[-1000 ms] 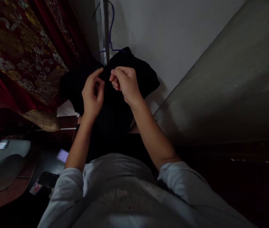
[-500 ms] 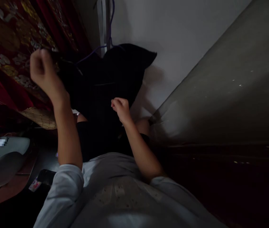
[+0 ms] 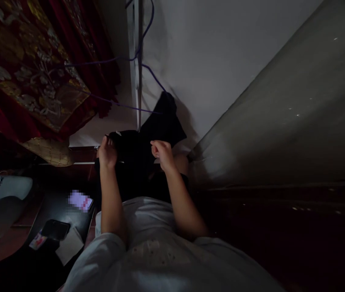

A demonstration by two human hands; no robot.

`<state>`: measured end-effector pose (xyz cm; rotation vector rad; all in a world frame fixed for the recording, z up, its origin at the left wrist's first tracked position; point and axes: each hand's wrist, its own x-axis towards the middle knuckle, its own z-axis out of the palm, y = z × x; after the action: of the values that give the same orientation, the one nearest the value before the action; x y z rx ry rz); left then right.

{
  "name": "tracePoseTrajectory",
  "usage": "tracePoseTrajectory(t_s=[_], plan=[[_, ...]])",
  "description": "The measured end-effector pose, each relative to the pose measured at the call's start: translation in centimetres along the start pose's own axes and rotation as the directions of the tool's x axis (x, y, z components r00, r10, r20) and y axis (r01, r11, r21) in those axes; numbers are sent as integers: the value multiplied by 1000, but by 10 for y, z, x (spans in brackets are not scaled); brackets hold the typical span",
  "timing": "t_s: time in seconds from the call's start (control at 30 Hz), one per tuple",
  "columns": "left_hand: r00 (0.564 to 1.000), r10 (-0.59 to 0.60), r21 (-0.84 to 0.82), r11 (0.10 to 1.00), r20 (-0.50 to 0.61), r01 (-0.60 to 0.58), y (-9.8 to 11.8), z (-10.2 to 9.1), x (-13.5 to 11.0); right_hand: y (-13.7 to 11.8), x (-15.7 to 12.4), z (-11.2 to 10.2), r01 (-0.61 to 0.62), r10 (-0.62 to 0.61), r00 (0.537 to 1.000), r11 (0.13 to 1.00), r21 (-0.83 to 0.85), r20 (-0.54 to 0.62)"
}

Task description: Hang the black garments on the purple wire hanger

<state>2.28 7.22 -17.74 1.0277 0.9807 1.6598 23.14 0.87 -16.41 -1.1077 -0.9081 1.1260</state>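
Observation:
A black garment (image 3: 148, 142) hangs low in front of me against the white wall, partly draped over my lap. My left hand (image 3: 107, 152) is closed on the garment's left edge. Closed on the cloth a little further right is my right hand (image 3: 162, 153). A purple clothes hanger (image 3: 123, 59) hangs bare above the garment, its hook near a vertical white pipe (image 3: 136, 65). Part of the garment still touches the hanger's lower right arm.
A red and gold embroidered curtain (image 3: 32, 69) hangs at the left. A dark phone (image 3: 55, 230) and small items lie on a dark surface at lower left, beside a grey cushion (image 3: 2, 207). A grey-green panel (image 3: 282, 113) fills the right.
My left hand dropped from high at the left down to the garment's edge. The garment slid off the purple hanger and sank lower, leaving the hanger bare.

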Motion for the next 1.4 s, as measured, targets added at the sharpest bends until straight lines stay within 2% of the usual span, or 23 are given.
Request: tracePoseTrajectory(t_s=[0.1,0.17,0.23,0.27,0.37,0.4,0.43,0.5,0.57,0.63,0.7,0.77,0.87,0.97,1.03,1.07,1.13,1.23,1.33,1.4], plan=[[989,-40,-44,998,145,47,19,28,-15,-5,-3,-1,106,-101,993,990,-87,61],[968,-22,1,1000,252,22,28,49,-33,-7,-7,5,212,-181,966,963,-163,186],[946,50,75,994,321,-77,35,68,-49,-7,-10,11,277,-206,929,938,-207,309],[934,107,111,982,340,-153,39,74,-55,-7,-11,14,285,-204,921,934,-216,332],[878,305,217,890,370,-401,49,81,-55,-11,-14,16,208,-129,945,946,-248,300],[855,331,242,862,399,-446,51,79,-51,-15,-15,15,165,-85,952,951,-260,293],[841,314,257,853,442,-454,51,76,-47,-21,-15,12,126,-42,954,955,-270,296],[810,162,285,882,564,-375,44,66,-38,-39,-13,6,81,16,943,958,-275,334],[719,-50,357,890,693,-282,30,52,-32,-62,-5,-3,103,6,928,957,-271,373],[621,-192,439,856,760,-272,15,35,-28,-86,10,-11,218,-99,914,938,-270,393],[569,-260,501,804,780,-320,8,16,-22,-103,34,-14,370,-249,884,890,-265,396],[570,-289,568,718,769,-402,11,-1,-13,-105,64,-8,457,-359,864,853,-252,354],[585,-306,637,570,751,-519,27,-18,-2,-82,107,12,424,-391,903,879,-220,180],[545,-329,625,555,771,-549,39,-25,-2,-52,131,25,332,-324,943,920,-207,74],[525,-363,632,549,770,-547,44,-32,-5,-45,134,18,344,-351,936,898,-275,26],[541,-373,651,532,754,-541,45,-37,-5,-46,132,9,371,-391,920,870,-326,4],[607,-361,697,497,708,-517,52,-48,0,-56,123,-14,420,-477,879,798,-433,-27],[711,-281,722,528,645,-447,71,-60,21,-79,108,-46,440,-538,842,711,-549,-22],[770,-206,725,544,604,-423,101,-52,46,-94,97,-58,436,-535,845,692,-576,-3],[773,-122,708,509,622,-490,125,-34,58,-99,93,-58,442,-524,851,686,-577,29]])
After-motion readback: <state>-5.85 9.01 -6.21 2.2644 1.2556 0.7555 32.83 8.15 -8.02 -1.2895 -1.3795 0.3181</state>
